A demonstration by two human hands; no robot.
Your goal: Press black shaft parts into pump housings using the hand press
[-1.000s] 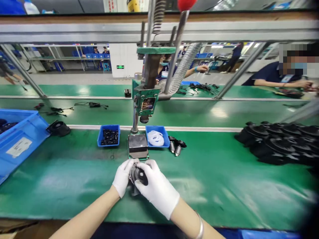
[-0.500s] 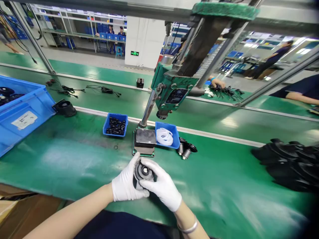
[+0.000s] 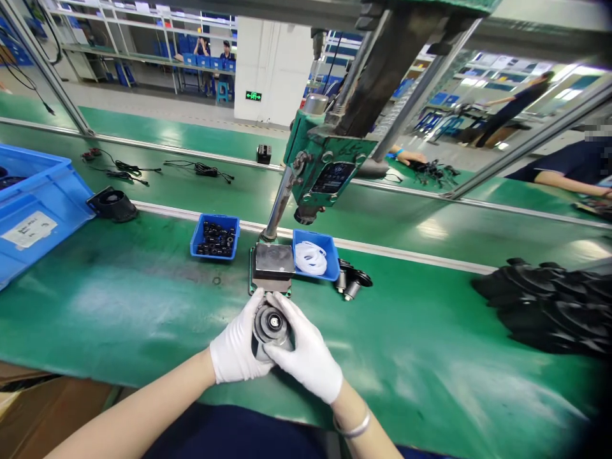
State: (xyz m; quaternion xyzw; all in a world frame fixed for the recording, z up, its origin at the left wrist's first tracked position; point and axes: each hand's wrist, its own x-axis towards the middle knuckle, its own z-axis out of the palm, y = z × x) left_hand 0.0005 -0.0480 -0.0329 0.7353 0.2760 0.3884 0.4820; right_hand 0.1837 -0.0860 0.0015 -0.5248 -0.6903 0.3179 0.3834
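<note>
Hands close around 1 round black part point(image 3: 271, 324) low in the centre of the frame, just above the green counter point(image 3: 119, 306). The left hand point(image 3: 236, 347), in a white glove, cups the part from the left and below with its fingers curled. The right hand point(image 3: 306, 357), gloved too, wraps it from the right, thumb and fingers lying along the rim. The part's pale hub faces up; whether the part rests on the counter I cannot tell. Just beyond the fingertips sits a flat metal block point(image 3: 272, 261) under the green press head point(image 3: 325, 175). Beside the block stand 2 small blue containers, a tray of black rings point(image 3: 213, 256) to its left and a tray of white rings point(image 3: 318, 277) to its right. The step in hand looks like holding and squaring up the part between both palms. On that reading, the next move calls for a level, steady grip from both hands, with fingers kept off the hub and out from beneath the press head
</note>
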